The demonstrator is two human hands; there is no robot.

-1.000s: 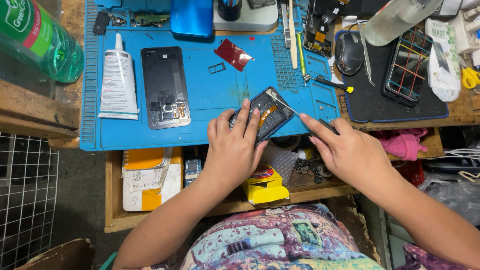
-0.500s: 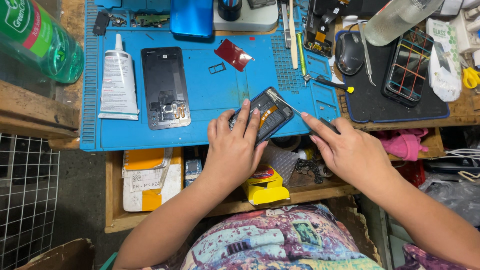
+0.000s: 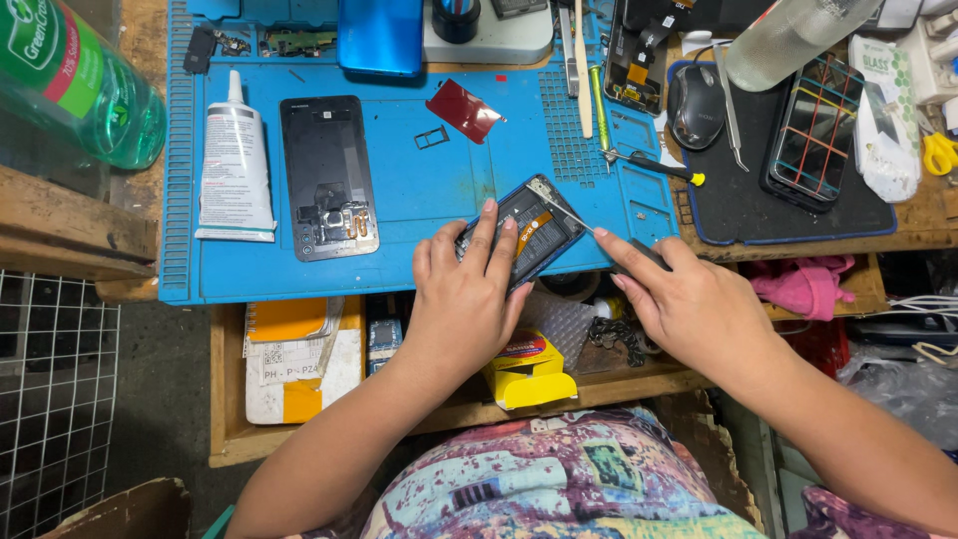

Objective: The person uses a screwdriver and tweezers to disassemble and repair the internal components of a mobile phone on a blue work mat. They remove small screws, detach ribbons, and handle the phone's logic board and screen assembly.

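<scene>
The left hand [image 3: 461,299] lies flat on an open phone [image 3: 524,232], with its fingers spread a little and pressing down on the near end. The phone has no back cover, so its insides show, and it sits tilted near the front edge of a big blue mat [image 3: 419,190], just right of the middle.

The right hand [image 3: 689,304] pinches a thin metal tool [image 3: 561,207] with a dark handle. The tip of the tool touches the far corner of the open phone. The fingers are pressed together around the handle.

To the left on the mat lies a black phone back [image 3: 327,176] (it is lying flat, inside up). Beside it is a white glue tube [image 3: 235,165] with a pointed tip. A small red piece [image 3: 464,110] and a tiny tray frame [image 3: 431,138] lie in the middle of the mat. A blue phone cover [image 3: 380,37] is at the top edge.

A small screwdriver with a yellow end [image 3: 654,168] lies on the right part of the mat. Farther right, on a dark pad [image 3: 733,215], are a black mouse [image 3: 696,105] and a phone wrapped in rubber bands [image 3: 813,130]. A green bottle [image 3: 75,80] lies at the top left, off the mat. A pink cloth [image 3: 803,287] hangs near the right hand. Under the table edge is an open drawer [image 3: 232,444] with a yellow box [image 3: 529,371] in it, just below the left hand.
</scene>
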